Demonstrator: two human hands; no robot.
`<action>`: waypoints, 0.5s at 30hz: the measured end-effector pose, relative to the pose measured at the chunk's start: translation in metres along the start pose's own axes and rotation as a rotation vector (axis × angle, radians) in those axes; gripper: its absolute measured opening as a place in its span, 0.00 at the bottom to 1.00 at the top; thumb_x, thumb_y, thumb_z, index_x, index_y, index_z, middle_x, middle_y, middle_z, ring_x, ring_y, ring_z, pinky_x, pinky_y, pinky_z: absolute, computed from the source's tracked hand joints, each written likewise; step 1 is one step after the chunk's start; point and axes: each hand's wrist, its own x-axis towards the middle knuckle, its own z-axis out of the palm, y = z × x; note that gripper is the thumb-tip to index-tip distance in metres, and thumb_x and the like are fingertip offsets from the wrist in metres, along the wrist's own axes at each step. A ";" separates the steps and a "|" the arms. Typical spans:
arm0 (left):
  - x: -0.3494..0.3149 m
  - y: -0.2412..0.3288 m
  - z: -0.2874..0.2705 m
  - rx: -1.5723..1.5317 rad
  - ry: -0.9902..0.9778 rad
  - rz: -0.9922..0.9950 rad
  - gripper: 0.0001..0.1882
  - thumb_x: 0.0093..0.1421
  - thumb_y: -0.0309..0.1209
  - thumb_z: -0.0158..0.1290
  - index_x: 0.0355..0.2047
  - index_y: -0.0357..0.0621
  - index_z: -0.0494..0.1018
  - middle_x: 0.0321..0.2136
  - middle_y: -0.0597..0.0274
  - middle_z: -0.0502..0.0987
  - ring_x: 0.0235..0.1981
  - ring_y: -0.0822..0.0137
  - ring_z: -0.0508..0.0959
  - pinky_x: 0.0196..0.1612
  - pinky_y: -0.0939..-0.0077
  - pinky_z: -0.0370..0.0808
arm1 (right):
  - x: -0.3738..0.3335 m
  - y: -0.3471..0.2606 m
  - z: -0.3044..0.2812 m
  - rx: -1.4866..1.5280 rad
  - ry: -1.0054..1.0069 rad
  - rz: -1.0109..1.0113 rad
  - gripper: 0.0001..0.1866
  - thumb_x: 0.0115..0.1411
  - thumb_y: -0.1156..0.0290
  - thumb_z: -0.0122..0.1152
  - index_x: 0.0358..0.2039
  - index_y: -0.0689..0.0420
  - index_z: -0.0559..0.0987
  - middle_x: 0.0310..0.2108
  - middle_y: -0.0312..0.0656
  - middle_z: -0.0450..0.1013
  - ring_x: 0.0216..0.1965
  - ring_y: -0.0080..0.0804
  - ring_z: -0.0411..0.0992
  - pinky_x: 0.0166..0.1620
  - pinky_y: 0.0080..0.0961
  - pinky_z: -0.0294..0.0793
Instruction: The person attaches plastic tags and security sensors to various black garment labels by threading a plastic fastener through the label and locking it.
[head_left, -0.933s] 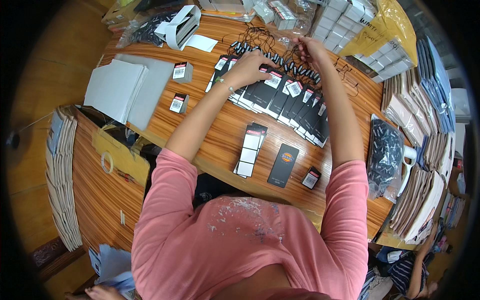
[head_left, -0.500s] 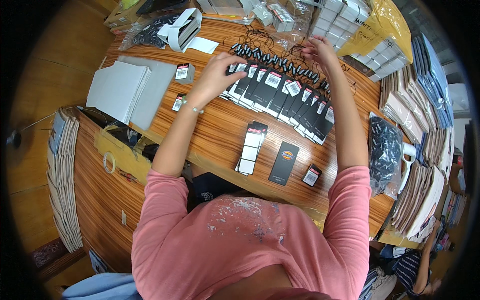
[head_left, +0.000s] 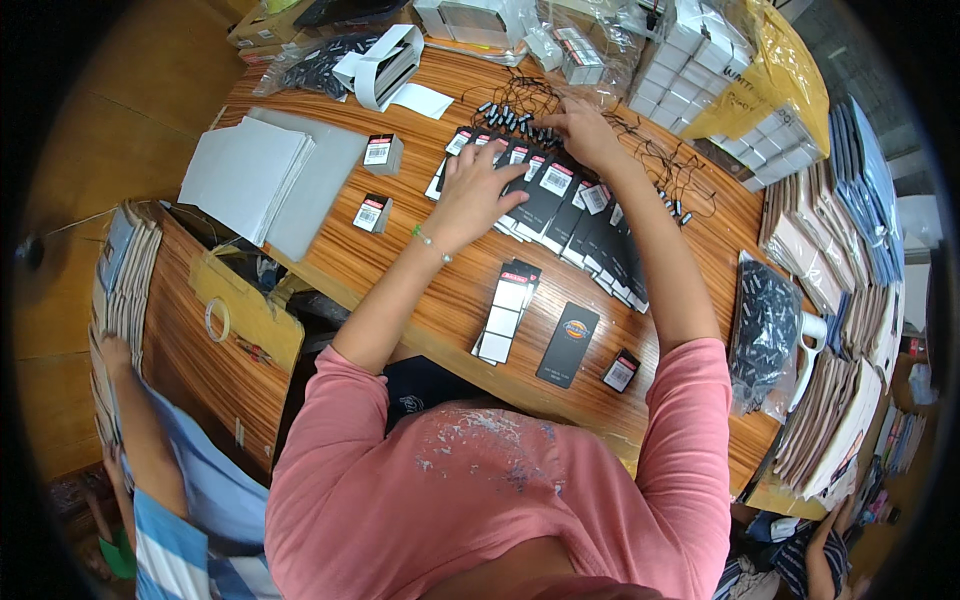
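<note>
A fanned row of black hang tags (head_left: 541, 207) with red-and-white barcode labels lies across the wooden table. My left hand (head_left: 472, 195) rests over the left part of this row, fingers spread and holding nothing. Past the tags' upper ends, my right hand (head_left: 585, 132) has its fingers bent together at the black tag strings (head_left: 517, 118) with their small silver-and-black ends. Its fingertips are partly hidden. My right forearm covers the right part of the row. Nearer me lie a strip of white-panelled tags (head_left: 503, 318), a single black tag (head_left: 568, 345) and a small label stack (head_left: 621, 370).
Two label stacks (head_left: 382, 155) and white sheets (head_left: 245, 180) lie at left. A bag of black strings (head_left: 765, 335), a white handled tool (head_left: 808, 355) and bagged garments (head_left: 825, 400) line the right. White boxes (head_left: 690, 60) stand behind. A co-worker's arm (head_left: 145, 430) shows at lower left.
My right hand has moved left and nearer along the strings, which are now bunched toward the left. My left hand has shifted right and nearer, over the tags. A co-worker has appeared at lower left.
</note>
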 end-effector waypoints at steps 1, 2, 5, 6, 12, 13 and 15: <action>-0.002 0.000 -0.001 -0.001 -0.103 -0.046 0.19 0.51 0.41 0.53 0.43 0.54 0.72 0.49 0.52 0.63 0.50 0.55 0.59 0.52 0.63 0.56 | 0.003 -0.004 -0.002 -0.008 -0.058 0.001 0.24 0.42 0.85 0.46 0.38 0.46 0.79 0.33 0.44 0.65 0.39 0.41 0.63 0.44 0.33 0.64; -0.004 0.000 -0.001 -0.001 -0.105 -0.053 0.19 0.51 0.41 0.53 0.43 0.54 0.73 0.49 0.52 0.63 0.50 0.55 0.59 0.52 0.63 0.56 | 0.004 -0.004 -0.002 -0.021 -0.081 0.001 0.24 0.43 0.84 0.47 0.37 0.45 0.79 0.34 0.44 0.65 0.41 0.41 0.63 0.45 0.33 0.64; -0.009 0.000 0.002 -0.021 -0.116 -0.067 0.19 0.50 0.41 0.54 0.43 0.53 0.72 0.49 0.53 0.62 0.49 0.54 0.59 0.51 0.62 0.57 | 0.007 -0.004 -0.002 -0.034 -0.126 0.050 0.22 0.45 0.82 0.46 0.36 0.42 0.79 0.38 0.43 0.66 0.45 0.40 0.62 0.48 0.34 0.63; -0.010 0.000 0.002 -0.018 -0.110 -0.061 0.19 0.50 0.41 0.54 0.43 0.53 0.72 0.49 0.53 0.62 0.49 0.54 0.59 0.51 0.62 0.57 | 0.008 -0.003 0.000 -0.033 -0.089 0.017 0.22 0.45 0.82 0.47 0.37 0.43 0.79 0.36 0.43 0.66 0.43 0.40 0.62 0.47 0.34 0.64; -0.011 0.000 0.002 -0.020 -0.094 -0.038 0.20 0.50 0.41 0.54 0.44 0.51 0.71 0.49 0.53 0.61 0.49 0.55 0.59 0.49 0.62 0.57 | 0.009 -0.005 0.007 -0.024 -0.057 -0.020 0.21 0.46 0.82 0.47 0.37 0.45 0.79 0.35 0.42 0.66 0.41 0.40 0.63 0.45 0.34 0.64; -0.013 0.000 0.003 -0.032 -0.077 -0.034 0.20 0.49 0.41 0.54 0.43 0.50 0.72 0.49 0.52 0.62 0.48 0.55 0.59 0.49 0.62 0.57 | 0.009 -0.008 0.007 -0.022 -0.074 0.000 0.21 0.46 0.81 0.47 0.37 0.45 0.79 0.36 0.42 0.66 0.42 0.40 0.63 0.46 0.34 0.64; -0.013 0.000 0.002 -0.046 -0.063 -0.032 0.20 0.49 0.40 0.55 0.43 0.49 0.72 0.48 0.52 0.62 0.48 0.55 0.59 0.48 0.62 0.57 | 0.011 -0.010 0.005 -0.027 -0.084 0.025 0.20 0.47 0.80 0.47 0.38 0.46 0.78 0.37 0.42 0.66 0.44 0.40 0.63 0.47 0.35 0.64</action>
